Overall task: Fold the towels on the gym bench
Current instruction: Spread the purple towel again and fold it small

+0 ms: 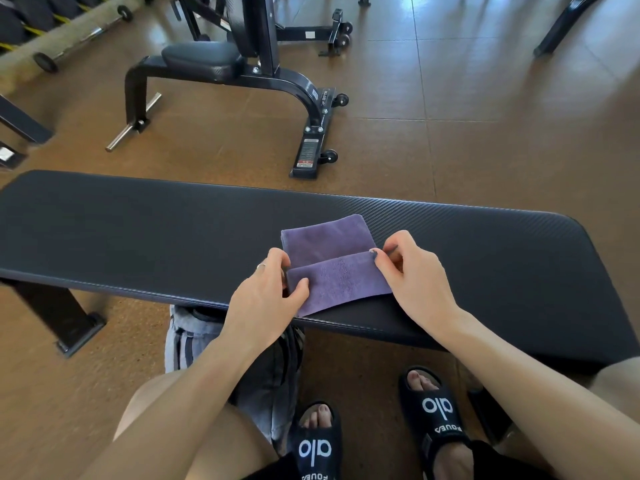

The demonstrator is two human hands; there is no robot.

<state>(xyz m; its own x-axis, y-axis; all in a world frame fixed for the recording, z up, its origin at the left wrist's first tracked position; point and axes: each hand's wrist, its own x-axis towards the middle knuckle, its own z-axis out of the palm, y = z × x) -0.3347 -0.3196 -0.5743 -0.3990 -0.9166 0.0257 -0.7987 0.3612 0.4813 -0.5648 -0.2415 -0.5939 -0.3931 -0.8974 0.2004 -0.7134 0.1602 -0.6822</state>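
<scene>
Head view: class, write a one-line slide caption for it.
Left hand and right hand pinch a purple terry towel's folded edge on a black padded gym bench.

Purple towel (329,261) — pinched, both hands

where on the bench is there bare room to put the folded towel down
The bench pad is bare left of the purple towel, and in a shorter stretch to its right. It is crowded mid-bench, where the left hand and right hand pinch the towel.
</scene>
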